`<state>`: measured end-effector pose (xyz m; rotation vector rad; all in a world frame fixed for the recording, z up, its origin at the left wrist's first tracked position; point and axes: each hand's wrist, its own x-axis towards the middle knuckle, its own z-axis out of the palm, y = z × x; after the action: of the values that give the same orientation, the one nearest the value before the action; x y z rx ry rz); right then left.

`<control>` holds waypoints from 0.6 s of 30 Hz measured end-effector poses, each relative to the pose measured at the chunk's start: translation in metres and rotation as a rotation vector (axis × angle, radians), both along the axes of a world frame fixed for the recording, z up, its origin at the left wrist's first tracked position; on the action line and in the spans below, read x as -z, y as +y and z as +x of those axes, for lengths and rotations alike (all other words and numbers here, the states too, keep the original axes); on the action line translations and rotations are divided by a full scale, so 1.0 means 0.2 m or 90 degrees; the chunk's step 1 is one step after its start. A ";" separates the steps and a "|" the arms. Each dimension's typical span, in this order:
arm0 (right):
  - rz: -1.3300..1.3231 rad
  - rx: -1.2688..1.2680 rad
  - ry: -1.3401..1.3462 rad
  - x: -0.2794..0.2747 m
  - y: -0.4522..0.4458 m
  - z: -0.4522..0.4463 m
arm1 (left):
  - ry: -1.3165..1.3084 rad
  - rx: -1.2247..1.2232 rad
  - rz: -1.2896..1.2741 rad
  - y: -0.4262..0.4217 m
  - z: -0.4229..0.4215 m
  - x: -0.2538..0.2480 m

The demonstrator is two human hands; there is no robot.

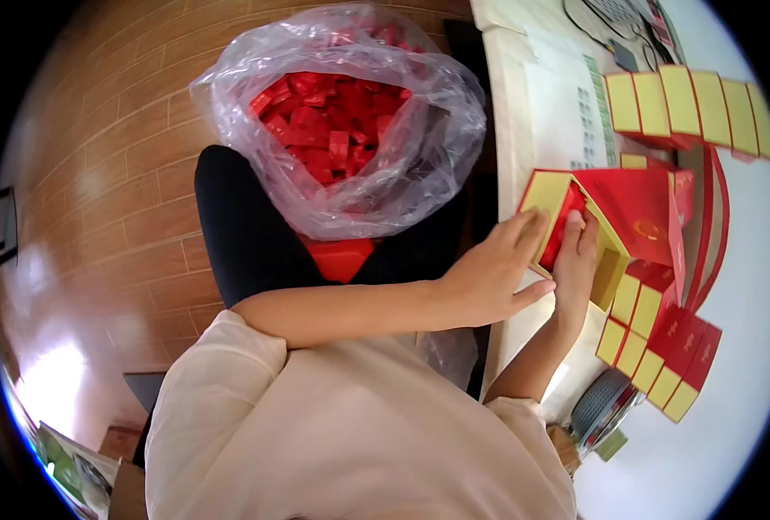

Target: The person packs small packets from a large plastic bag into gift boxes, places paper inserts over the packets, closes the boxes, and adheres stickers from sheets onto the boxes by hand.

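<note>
An opened red gift box (623, 208) with a cream-yellow inside stands on the table, its lid folded back to the right. My left hand (493, 269) grips the near left wall of the box, fingers over the edge and thumb lower down. My right hand (576, 264) reaches inside, fingers close together against a shiny red packet (560, 227) that partly fills the left side of the box. The right thumb is hidden. A clear plastic bag (264, 186), its mouth wide, holds many red packets (316, 121) and stands between my knees.
Rows of red-and-yellow boxes stand on the table (524, 95), one row (688, 100) at the far right and another (658, 342) nearer. A round grey object (602, 403) sits by my right elbow. Cables (602, 30) lie at the table's far end.
</note>
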<state>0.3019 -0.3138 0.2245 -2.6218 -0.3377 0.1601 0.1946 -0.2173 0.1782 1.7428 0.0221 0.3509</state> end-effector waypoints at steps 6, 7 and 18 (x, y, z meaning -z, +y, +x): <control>-0.105 -0.008 -0.312 -0.05 0.12 -0.01 | -0.027 0.052 -0.170 0.15 0.01 0.12; -0.021 -0.022 -0.350 -0.08 0.18 -0.04 | -0.030 0.059 -0.183 0.21 0.01 0.16; 0.130 -0.221 0.224 1.56 1.02 -0.18 | 0.314 -0.352 -0.294 0.88 -0.56 0.98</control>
<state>0.2661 -0.1103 -0.0865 -2.2601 -0.6429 0.6580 0.0834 -0.0406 -0.0180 1.2990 0.8855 0.2758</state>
